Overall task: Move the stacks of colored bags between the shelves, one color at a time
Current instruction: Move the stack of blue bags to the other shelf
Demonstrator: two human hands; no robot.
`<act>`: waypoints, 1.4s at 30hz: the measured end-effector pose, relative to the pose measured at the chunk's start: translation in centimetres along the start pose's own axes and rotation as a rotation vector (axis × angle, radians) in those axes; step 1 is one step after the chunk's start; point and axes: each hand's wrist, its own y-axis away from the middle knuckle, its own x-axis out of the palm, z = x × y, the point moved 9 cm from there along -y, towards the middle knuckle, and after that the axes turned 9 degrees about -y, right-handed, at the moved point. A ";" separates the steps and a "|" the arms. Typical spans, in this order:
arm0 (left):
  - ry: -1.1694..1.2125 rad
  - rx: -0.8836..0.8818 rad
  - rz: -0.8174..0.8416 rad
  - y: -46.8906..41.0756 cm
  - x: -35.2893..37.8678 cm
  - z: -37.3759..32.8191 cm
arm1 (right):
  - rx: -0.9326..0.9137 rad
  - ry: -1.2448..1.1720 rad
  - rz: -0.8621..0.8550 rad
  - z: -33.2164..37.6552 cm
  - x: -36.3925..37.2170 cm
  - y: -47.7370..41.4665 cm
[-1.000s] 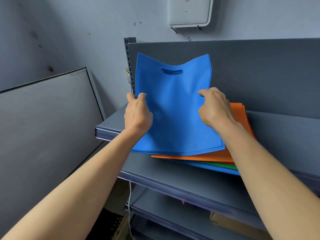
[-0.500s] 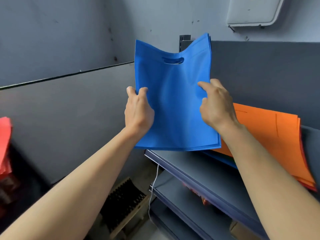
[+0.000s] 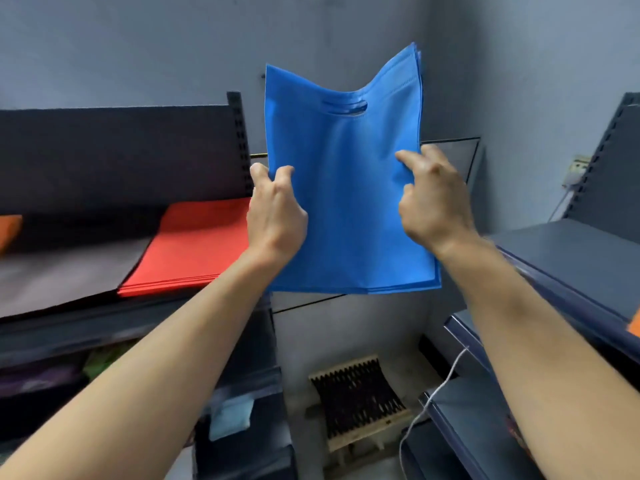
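Note:
A stack of blue bags (image 3: 346,188) with a cut-out handle hangs upright in the air between two shelf units. My left hand (image 3: 275,216) grips its left edge and my right hand (image 3: 433,202) grips its right edge, thumb on the front. A flat stack of red bags (image 3: 194,244) lies on the left shelf (image 3: 62,271), just left of my left hand. An orange bag (image 3: 8,230) shows at the far left edge of that shelf. The right shelf (image 3: 581,258) is at my right forearm; a sliver of orange (image 3: 635,323) peeks at its right edge.
A wooden stool with a black woven seat (image 3: 356,400) stands on the floor between the shelf units. A white cord (image 3: 436,389) hangs down by the right unit. Lower left shelves hold dim green and purple items (image 3: 100,362). A grey wall is behind.
The view has swung left. The blue stack has come off the right shelf and away from the orange pile; it is now in the air by the left shelf with the red bags.

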 end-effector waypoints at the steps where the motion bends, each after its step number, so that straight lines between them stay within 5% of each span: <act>1: -0.016 -0.017 -0.017 -0.5 -1.4 2.5 | -0.023 -0.032 0.010 2.3 1.6 -0.3; 16: -0.226 -0.297 -0.156 -2.8 -17.5 31.7 | -0.228 -0.302 0.232 29.5 20.9 0.0; 42: -0.492 -0.659 -0.344 4.2 -36.8 54.1 | -0.518 -0.624 0.513 57.6 34.2 7.2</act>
